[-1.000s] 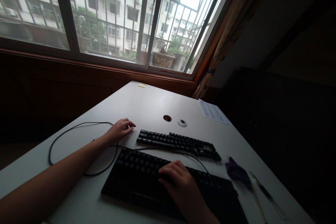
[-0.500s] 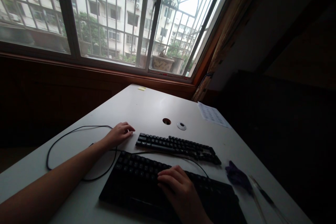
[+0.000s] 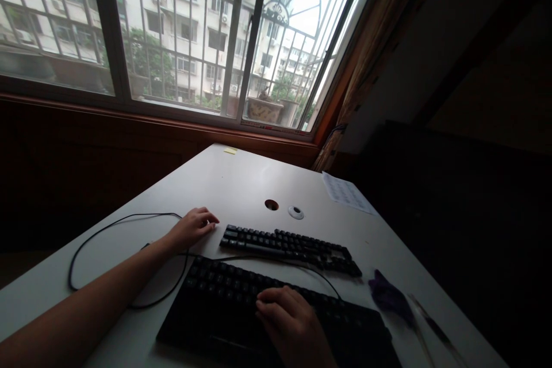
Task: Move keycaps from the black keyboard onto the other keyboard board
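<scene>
A black keyboard with a cable lies at the front of the white desk, keys showing along its far side. Behind it, black keycaps sit in close rows with a jagged outline. My left hand rests on the desk beside the left end of those rows, fingers loosely bent and apart, holding nothing. Over the middle of the keyboard is my right hand, its fingers curled and pressed together at the tips. Whatever may be between those fingertips is too small and dark to make out.
A black cable loops across the desk's left side. To the right lie a purple cloth and a thin brush-like tool. Farther back are a cable hole, a white ring cover, a printed sheet and a yellow note.
The view has tilted slightly, so the desk and its things appear a little lower. My right hand stays over the keyboard with nearly the same finger pose; my left hand stays put.
</scene>
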The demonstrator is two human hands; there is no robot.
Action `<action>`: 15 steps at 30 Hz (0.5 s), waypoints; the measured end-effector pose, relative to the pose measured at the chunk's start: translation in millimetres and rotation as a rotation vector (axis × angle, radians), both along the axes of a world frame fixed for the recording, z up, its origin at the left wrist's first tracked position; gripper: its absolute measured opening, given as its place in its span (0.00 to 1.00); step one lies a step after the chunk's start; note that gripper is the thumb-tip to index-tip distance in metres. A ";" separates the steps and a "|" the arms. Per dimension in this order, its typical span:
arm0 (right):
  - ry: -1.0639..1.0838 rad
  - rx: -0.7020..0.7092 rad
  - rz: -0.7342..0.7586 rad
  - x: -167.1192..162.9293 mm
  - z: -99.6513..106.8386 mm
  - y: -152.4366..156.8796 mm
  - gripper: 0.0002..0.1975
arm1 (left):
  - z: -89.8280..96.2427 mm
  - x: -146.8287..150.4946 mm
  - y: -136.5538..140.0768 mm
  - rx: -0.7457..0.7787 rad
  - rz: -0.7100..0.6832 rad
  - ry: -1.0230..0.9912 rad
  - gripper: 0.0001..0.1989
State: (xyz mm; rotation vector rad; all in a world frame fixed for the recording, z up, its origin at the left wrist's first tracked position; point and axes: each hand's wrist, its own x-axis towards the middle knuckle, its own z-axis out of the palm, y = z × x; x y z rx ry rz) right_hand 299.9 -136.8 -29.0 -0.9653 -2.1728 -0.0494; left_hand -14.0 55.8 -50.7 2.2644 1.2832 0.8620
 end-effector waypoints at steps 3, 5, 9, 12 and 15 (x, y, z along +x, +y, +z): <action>-0.009 0.063 0.000 0.1 -1.1 1.1 0.07 | -0.1 -0.2 0.5 -0.003 -0.005 0.022 0.16; -0.007 0.099 0.004 0.2 -1.9 2.0 0.07 | 0.9 -0.1 0.3 -0.010 -0.010 0.039 0.16; -0.019 0.098 0.004 -0.1 -2.6 3.0 0.07 | 3.5 0.6 -1.5 -0.020 -0.009 0.053 0.16; -0.024 0.091 0.003 -1.0 -2.2 3.1 0.08 | 4.6 1.0 -2.7 -0.023 -0.002 0.054 0.16; -0.016 0.089 0.003 -1.9 -1.3 2.9 0.08 | 4.2 0.7 -2.5 -0.022 -0.003 0.054 0.16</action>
